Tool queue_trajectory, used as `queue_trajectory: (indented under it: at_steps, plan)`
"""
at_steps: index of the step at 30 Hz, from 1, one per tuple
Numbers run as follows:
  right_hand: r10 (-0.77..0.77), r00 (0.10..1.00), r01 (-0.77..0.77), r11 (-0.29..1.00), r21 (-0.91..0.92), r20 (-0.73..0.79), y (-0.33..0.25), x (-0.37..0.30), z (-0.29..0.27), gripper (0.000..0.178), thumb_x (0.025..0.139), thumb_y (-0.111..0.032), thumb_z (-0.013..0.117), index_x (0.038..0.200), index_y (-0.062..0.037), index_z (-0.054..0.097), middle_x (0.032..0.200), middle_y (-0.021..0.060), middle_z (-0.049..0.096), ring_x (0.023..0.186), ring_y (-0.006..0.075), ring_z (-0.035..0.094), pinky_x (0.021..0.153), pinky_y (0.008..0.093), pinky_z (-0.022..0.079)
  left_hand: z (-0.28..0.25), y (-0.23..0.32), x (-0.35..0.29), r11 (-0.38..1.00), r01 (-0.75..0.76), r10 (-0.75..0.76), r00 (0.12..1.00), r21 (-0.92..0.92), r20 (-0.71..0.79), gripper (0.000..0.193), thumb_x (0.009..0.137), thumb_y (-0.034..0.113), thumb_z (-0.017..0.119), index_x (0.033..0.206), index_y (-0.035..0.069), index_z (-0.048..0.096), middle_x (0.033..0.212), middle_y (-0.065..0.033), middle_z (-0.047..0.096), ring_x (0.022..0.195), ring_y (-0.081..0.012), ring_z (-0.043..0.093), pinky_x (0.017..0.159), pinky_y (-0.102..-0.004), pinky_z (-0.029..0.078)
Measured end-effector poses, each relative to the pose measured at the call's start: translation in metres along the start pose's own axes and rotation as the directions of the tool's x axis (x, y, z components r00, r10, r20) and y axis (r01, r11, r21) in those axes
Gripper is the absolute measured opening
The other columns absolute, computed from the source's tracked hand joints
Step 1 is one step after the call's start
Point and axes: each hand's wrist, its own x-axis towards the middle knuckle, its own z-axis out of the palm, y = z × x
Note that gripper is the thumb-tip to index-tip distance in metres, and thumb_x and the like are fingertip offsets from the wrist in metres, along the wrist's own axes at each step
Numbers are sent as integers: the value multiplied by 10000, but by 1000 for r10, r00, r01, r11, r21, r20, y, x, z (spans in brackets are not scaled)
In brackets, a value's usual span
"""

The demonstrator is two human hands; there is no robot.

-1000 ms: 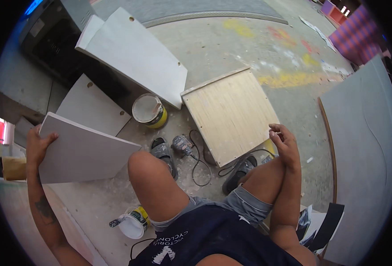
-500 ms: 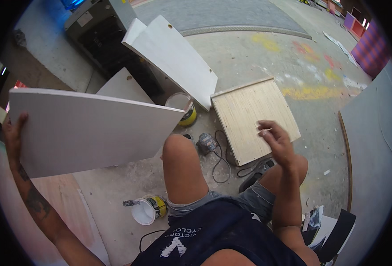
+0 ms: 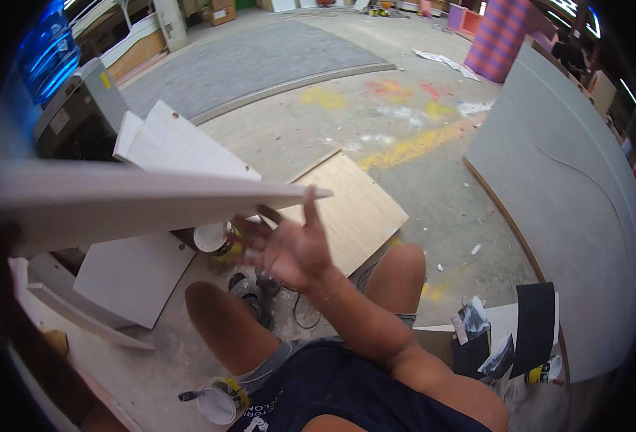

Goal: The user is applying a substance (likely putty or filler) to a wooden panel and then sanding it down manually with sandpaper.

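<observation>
A white painted panel (image 3: 131, 209) is raised in front of me, seen nearly edge-on and blurred by motion. My left hand (image 3: 2, 241), dark and smeared, grips its left end. At the right end, my right hand (image 3: 289, 248) is turned palm up with fingers spread, the thumb at the panel's edge and the other fingers below it; whether it touches is unclear. Beyond this hand, a pale plywood piece (image 3: 364, 209) lies on the floor. A paint bucket (image 3: 211, 237) stands partly behind the fingers.
White boards (image 3: 188, 147) lean by a water dispenser (image 3: 80, 101) at far left. Another white board (image 3: 134, 277) is under the raised panel. A second bucket (image 3: 217, 405) sits by my left thigh. Black sheets (image 3: 535, 320) lie right, before a large grey panel (image 3: 562, 209).
The panel has tilted from showing its broad face to nearly edge-on. My right hand has moved left from above the plywood to the panel's right end. The view has swung rightward.
</observation>
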Motion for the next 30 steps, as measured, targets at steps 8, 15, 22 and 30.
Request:
queue_trajectory:
  at_steps: [8, 15, 22, 30]
  plan:
    - [-394, 861, 341, 916, -210, -322, -87, -21, -97, 577, 842, -199, 539, 1353, 54, 447, 1289, 218, 569, 1206, 368, 557, 1086, 487, 426, 177, 85, -90, 755, -383, 485, 872, -531, 61, 200, 759, 128, 700, 936, 68, 628, 816, -60, 654, 730, -221, 655, 624, -359, 507]
    - [-608, 665, 488, 793, -364, -434, -128, -34, -215, 707, 701, -173, 550, 1361, 51, 432, 1286, 218, 563, 1199, 406, 556, 1083, 515, 432, 294, 92, -195, 815, -285, 504, 779, -505, 372, 336, 783, 130, 602, 1119, 141, 610, 1162, -84, 610, 1066, -254, 615, 908, -368, 503]
    - [-611, 500, 474, 786, -396, -613, -140, -48, -321, 565, 627, -154, 566, 1157, 41, 578, 1146, 180, 634, 1093, 388, 601, 1050, 516, 454, 358, 90, -251, 915, -30, 366, 484, -403, 795, 479, 834, 204, 675, 1289, 140, 538, 1303, -154, 537, 1242, -313, 517, 966, -416, 467]
    - [-573, 428, 456, 805, -381, -699, -137, -62, -379, 607, 629, -149, 567, 1203, 46, 558, 1160, 180, 629, 1114, 390, 590, 1064, 516, 441, 381, 81, -232, 897, 388, 173, 135, -213, 976, 614, 816, 331, 763, 1337, 106, 529, 1231, -163, 566, 1122, -331, 575, 923, -435, 476]
